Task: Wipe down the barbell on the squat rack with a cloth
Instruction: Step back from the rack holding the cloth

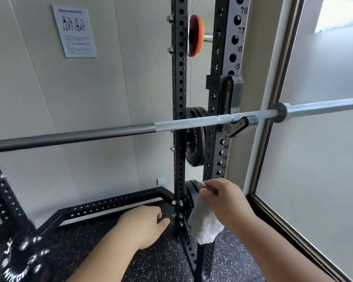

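barbell [110, 132]: rests on hook [240, 125] of squat rack [179, 98], above both hands
cloth [204, 222]: grey, hangs beside squat rack
right hand [226, 198]: grip pinched on cloth top
left hand [145, 222]: grip slack, holds nothing

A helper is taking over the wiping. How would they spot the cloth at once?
Start at the black squat rack holding the silver barbell. Down near its foot, the right hand grips a cloth that hangs below the fist. It is pale grey and fluffy, the only soft thing among black steel and weight plates.
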A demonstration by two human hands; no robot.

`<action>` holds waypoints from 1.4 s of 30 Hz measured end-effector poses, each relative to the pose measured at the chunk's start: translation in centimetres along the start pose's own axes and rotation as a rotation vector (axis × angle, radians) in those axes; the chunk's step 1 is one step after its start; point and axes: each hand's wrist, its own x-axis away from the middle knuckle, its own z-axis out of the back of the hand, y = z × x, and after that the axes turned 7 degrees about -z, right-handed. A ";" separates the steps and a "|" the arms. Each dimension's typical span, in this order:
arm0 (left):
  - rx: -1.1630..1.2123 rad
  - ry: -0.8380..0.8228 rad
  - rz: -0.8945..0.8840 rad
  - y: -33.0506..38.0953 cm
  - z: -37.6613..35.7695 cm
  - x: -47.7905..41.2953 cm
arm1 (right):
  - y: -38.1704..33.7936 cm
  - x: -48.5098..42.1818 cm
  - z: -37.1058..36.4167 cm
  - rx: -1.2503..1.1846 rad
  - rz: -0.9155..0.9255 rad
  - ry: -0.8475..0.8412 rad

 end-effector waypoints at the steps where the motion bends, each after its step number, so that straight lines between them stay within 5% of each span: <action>1: 0.007 -0.021 0.002 -0.4 -0.6 0.7 | -0.3 0.8 -0.7 0.003 -0.024 -0.044; 10: 0.065 -0.264 0.094 -4.9 -7.3 10.0 | -0.6 9.3 -7.9 0.272 -0.141 -0.504; 30: 0.166 -0.286 0.323 -6.6 -19.6 39.3 | -2.3 33.7 -14.5 0.342 0.015 -0.538; 42: 0.224 -0.249 0.387 -13.3 -23.8 56.1 | -10.5 48.6 -19.1 0.455 0.107 -0.494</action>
